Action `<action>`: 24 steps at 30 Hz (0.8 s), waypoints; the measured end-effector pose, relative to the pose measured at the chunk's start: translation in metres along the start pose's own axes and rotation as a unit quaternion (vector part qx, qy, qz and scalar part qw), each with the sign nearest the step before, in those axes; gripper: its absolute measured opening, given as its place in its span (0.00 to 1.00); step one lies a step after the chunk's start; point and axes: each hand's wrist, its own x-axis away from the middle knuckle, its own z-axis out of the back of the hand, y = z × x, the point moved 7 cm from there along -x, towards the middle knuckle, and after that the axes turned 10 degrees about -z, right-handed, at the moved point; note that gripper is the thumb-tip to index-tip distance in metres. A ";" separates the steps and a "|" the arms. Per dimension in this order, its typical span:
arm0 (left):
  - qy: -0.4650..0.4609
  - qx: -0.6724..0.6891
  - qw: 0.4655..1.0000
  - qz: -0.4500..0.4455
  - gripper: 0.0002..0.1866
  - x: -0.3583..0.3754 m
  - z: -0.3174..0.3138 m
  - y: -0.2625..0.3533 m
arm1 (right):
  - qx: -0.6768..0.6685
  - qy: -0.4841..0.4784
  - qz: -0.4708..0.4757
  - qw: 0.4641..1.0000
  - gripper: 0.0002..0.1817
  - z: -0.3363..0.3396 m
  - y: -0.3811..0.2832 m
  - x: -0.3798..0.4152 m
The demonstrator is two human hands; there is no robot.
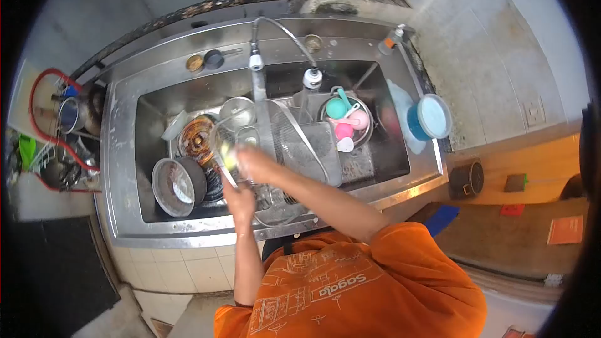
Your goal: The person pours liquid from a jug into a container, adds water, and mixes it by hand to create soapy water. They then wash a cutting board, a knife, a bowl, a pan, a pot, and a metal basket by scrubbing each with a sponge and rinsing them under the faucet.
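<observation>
Over the left basin of the steel sink, my left hand (239, 199) is closed on the rim of a round wire-mesh strainer (219, 144). My right hand (251, 164), blurred, presses a yellow-green sponge (229, 156) against the strainer. Beneath and behind them are a brown-stained plate (199, 138), a steel bowl (238, 112) and, at the basin's left front, a large pot (178, 186) tilted on its side. Right of my hands a clear rectangular container (313, 150) lies partly across the right basin.
In the right basin a bowl holds teal and pink cups (358, 119). Two faucets (312, 77) hang over the sink. A tub of blue liquid (432, 117) and a spray bottle (391, 40) stand at the right edge. A dish rack with a red hose (39, 119) is at far left.
</observation>
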 end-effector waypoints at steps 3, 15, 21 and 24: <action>0.053 0.062 0.997 -0.009 0.21 -0.032 0.040 -0.012 | -0.091 -0.028 0.006 0.995 0.16 0.011 -0.017 0.024; 0.034 -0.233 0.971 0.032 0.24 -0.120 0.063 -0.123 | -0.296 0.080 -0.185 0.934 0.13 0.075 0.052 0.076; -0.161 0.094 0.982 -0.030 0.26 -0.072 -0.022 0.133 | -0.236 0.182 -0.053 0.953 0.12 0.131 0.018 0.017; -0.136 -0.007 0.987 -0.088 0.33 -0.075 -0.014 0.152 | -0.624 0.012 -0.110 0.773 0.22 0.120 0.011 0.022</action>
